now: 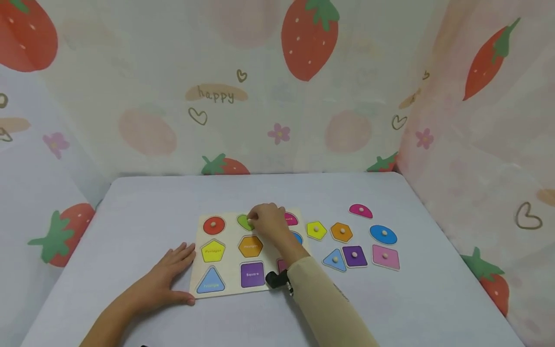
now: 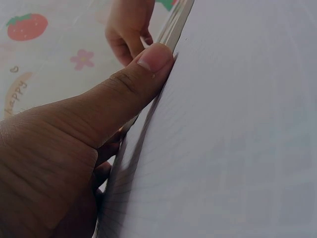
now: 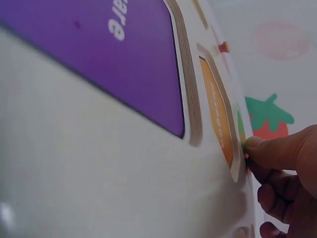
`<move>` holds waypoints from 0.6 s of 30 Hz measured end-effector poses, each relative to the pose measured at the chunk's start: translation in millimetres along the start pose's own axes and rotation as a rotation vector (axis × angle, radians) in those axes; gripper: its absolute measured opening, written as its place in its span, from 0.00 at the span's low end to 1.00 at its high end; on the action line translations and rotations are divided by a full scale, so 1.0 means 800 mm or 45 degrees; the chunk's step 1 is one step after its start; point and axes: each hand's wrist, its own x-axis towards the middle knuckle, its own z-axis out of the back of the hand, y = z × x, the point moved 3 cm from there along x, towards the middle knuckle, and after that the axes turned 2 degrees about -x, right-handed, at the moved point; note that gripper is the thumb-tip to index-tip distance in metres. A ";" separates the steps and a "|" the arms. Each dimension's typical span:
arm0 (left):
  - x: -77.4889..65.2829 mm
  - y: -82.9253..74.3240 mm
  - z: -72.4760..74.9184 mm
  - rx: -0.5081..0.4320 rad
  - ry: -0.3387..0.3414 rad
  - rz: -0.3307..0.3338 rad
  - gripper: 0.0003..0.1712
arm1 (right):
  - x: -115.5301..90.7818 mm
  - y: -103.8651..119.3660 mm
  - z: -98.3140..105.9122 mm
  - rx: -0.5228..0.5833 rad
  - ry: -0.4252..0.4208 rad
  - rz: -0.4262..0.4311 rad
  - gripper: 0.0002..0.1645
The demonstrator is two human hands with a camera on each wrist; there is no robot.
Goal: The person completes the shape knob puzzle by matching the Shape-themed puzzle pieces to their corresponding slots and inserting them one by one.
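A cream shape puzzle board (image 1: 231, 262) lies on the table, with a red circle piece (image 1: 214, 225) seated at its upper left. My right hand (image 1: 270, 222) is over the board's top row, thumb and fingertips pinching the knob of a green puzzle piece (image 1: 243, 221). That hand covers part of the green piece and its surroundings. In the right wrist view, the thumb (image 3: 277, 148) meets the fingers beside the green patch (image 3: 241, 126). My left hand (image 1: 166, 277) rests at the board's left edge, fingers extended, its thumb (image 2: 148, 64) touching the edge near the lower corner.
Right of the board lie several knobbed pieces: yellow pentagon (image 1: 316, 231), orange hexagon (image 1: 341, 232), pink half circle (image 1: 361, 210), blue oval (image 1: 383, 234), blue triangle (image 1: 334, 260), purple square (image 1: 354, 256) and pink rectangle (image 1: 385, 257). Strawberry-printed curtains (image 1: 277, 125) surround the white table (image 1: 151, 202).
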 end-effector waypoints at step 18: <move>0.000 -0.004 -0.001 0.019 -0.004 0.013 0.73 | -0.016 -0.006 0.034 0.035 -0.003 0.104 0.14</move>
